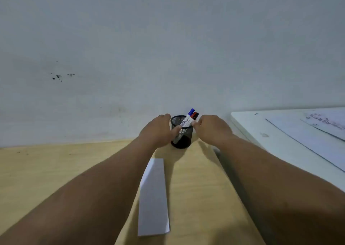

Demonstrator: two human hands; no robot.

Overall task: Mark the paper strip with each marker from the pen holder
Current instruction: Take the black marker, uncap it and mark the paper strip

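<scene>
A black mesh pen holder (182,142) stands on the wooden desk near the wall. Three white markers lean in it, with a blue cap (191,111), a red cap (194,114) and a black cap (197,115). My left hand (158,130) wraps the holder's left side, its thumb across the mesh front. From the right, my right hand (211,129) has its fingertips at the marker barrels just above the rim; whether they grip one is hidden. A white paper strip (154,198) lies lengthwise on the desk between my forearms, nearer to me.
The wooden desk (56,170) meets a pale wall (168,58) right behind the holder. At the right sits a white surface (261,132) carrying printed sheets (317,127), its edge running close to my right forearm.
</scene>
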